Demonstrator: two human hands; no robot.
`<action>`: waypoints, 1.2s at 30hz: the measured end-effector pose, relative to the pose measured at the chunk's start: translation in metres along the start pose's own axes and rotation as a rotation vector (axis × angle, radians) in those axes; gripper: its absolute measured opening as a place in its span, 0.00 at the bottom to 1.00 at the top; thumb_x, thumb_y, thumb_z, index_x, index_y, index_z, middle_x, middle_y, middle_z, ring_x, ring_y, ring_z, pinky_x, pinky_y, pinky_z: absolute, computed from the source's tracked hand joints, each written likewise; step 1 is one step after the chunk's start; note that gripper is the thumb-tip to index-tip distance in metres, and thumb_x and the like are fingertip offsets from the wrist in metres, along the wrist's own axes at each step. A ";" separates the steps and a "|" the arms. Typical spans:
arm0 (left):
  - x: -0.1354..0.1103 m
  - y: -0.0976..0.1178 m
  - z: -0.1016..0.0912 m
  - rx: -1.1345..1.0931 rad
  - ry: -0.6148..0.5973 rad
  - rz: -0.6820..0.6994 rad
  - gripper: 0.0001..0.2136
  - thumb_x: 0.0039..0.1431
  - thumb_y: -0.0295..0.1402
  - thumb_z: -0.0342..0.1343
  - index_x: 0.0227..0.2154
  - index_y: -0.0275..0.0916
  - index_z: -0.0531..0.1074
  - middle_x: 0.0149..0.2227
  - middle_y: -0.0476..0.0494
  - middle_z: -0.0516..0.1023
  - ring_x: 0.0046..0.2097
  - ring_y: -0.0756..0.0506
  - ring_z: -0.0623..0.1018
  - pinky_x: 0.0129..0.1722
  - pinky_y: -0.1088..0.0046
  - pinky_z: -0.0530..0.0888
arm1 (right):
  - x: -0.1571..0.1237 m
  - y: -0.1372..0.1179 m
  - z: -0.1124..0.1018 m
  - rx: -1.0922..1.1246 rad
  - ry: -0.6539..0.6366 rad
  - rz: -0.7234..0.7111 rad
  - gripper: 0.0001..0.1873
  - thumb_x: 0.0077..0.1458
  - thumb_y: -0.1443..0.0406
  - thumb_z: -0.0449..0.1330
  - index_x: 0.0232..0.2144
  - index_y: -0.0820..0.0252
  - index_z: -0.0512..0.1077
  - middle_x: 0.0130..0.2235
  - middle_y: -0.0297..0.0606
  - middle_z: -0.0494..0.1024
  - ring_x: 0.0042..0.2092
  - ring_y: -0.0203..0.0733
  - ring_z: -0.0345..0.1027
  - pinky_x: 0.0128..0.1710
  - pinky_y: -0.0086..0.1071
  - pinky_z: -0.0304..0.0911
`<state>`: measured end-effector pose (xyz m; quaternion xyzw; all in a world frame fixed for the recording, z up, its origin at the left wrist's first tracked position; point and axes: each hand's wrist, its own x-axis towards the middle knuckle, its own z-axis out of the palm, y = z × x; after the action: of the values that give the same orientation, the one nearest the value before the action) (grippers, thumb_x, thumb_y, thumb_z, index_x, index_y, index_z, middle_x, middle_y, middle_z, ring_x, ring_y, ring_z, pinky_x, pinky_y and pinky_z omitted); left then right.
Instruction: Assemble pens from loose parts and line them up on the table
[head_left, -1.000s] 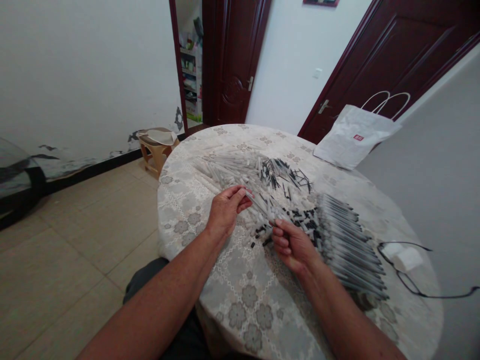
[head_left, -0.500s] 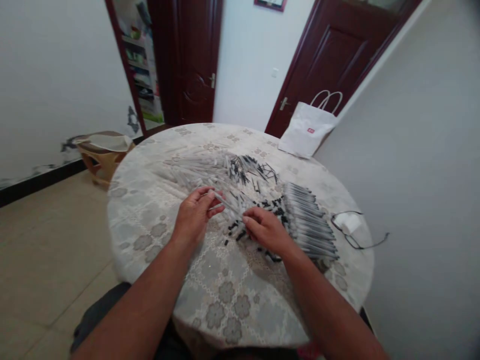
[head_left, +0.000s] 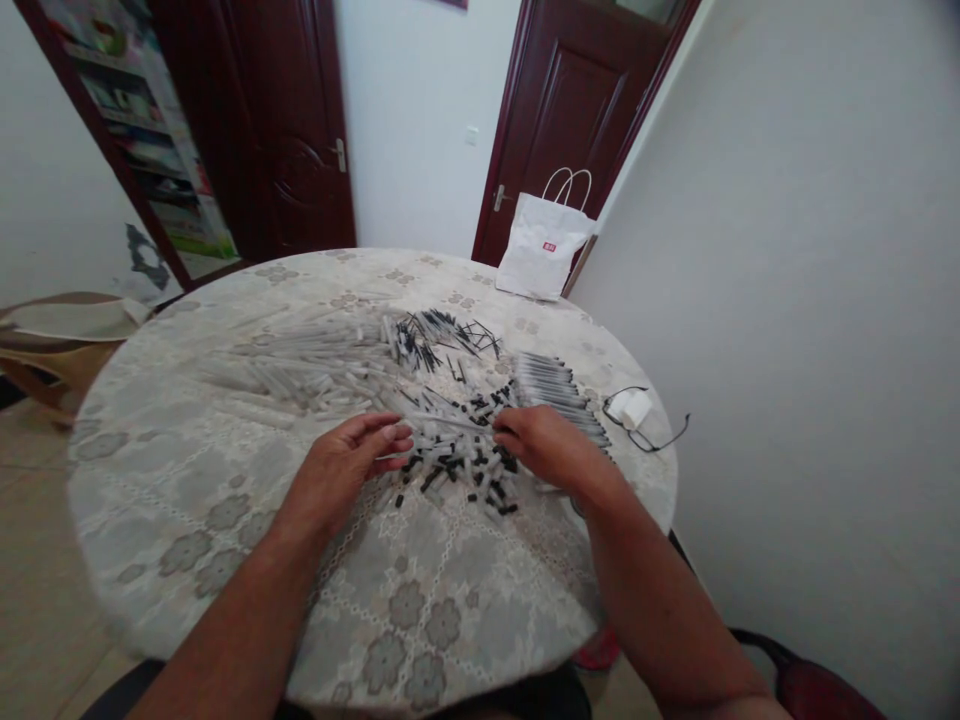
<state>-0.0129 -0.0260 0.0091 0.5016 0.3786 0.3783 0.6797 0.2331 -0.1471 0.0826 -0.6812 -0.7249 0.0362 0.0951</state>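
Note:
In my right hand (head_left: pixel 544 442), closed with bent fingers, is one end of a slim translucent pen (head_left: pixel 454 423). The pen points left across the gap between my hands. My left hand (head_left: pixel 356 450) is by its other end, fingers loosely curled and apart, with no firm grip showing. Under and between the hands lies a pile of small black and clear pen parts (head_left: pixel 469 465). Beyond my left hand, many clear pen barrels (head_left: pixel 300 360) are heaped. Thin black refills (head_left: pixel 427 335) lie behind the pile. A neat row of pens (head_left: pixel 555 385) is just past my right hand.
A patterned cloth covers the round table (head_left: pixel 420 600). Glasses (head_left: pixel 645 435) lie beside a white wad (head_left: pixel 628 407) at the right edge. A white paper bag (head_left: pixel 544 245) stands at the back. At the left is a brown stool (head_left: pixel 67 350).
The camera view has turned right, so the table sits further left. My right hand has drawn the pen away from my left hand, and the hands are further apart. My left fingers have loosened.

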 end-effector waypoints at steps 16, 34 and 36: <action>-0.002 0.002 -0.002 0.132 0.020 0.032 0.19 0.52 0.44 0.66 0.41 0.35 0.77 0.40 0.36 0.83 0.40 0.39 0.83 0.38 0.64 0.82 | -0.065 0.147 0.000 -0.239 0.009 0.342 0.12 0.62 0.66 0.58 0.42 0.62 0.81 0.41 0.45 0.81 0.44 0.44 0.73 0.46 0.30 0.61; 0.005 0.002 -0.011 0.329 0.072 0.094 0.17 0.53 0.45 0.62 0.40 0.37 0.77 0.38 0.38 0.83 0.39 0.39 0.82 0.33 0.67 0.79 | -0.061 0.128 -0.002 -0.299 0.098 0.359 0.15 0.64 0.68 0.53 0.46 0.62 0.78 0.46 0.46 0.79 0.47 0.44 0.72 0.49 0.31 0.62; 0.007 0.001 -0.015 0.394 0.091 0.119 0.18 0.52 0.46 0.63 0.40 0.38 0.77 0.36 0.39 0.83 0.38 0.39 0.82 0.30 0.68 0.77 | -0.055 0.111 -0.006 -0.272 0.154 0.299 0.14 0.65 0.66 0.53 0.45 0.62 0.78 0.45 0.46 0.79 0.46 0.45 0.72 0.49 0.33 0.63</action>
<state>-0.0236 -0.0131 0.0055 0.6285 0.4453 0.3587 0.5273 0.3465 -0.1950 0.0634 -0.7885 -0.6046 -0.1004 0.0510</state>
